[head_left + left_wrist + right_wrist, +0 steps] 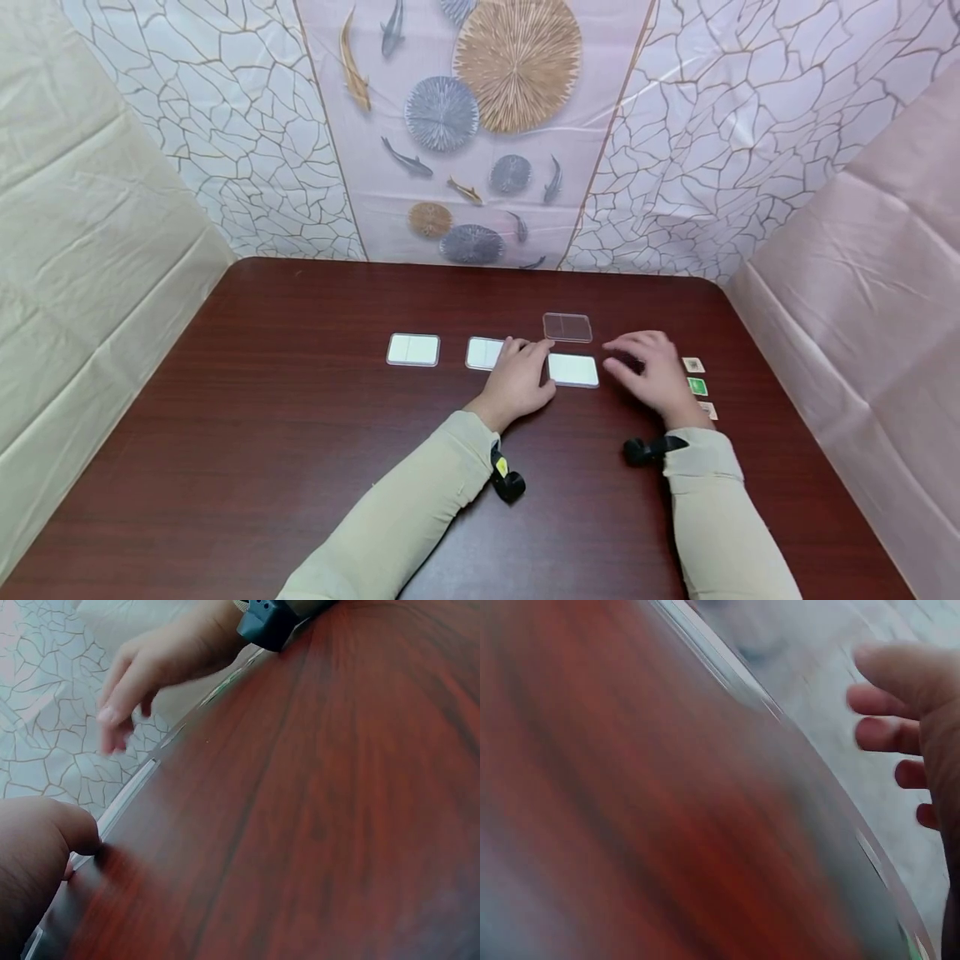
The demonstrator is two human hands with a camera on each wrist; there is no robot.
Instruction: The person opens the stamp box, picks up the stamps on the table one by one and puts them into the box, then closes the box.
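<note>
Brown table, patterned cloth hung behind. L hand bends thumb + fingers round L end of white case; R hand hovers just R of case, fingers loosely curved apart, holding nothing. Clear lid behind case, small tags farther R.

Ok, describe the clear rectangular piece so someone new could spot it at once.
On the reddish-brown table, find the row of three white rectangles and go to the rightmost one, between the left hand and right hand. Just beyond it, toward the patterned backdrop, lies the clear piece. Unlike those white neighbours, it lets the wood show through.
</note>
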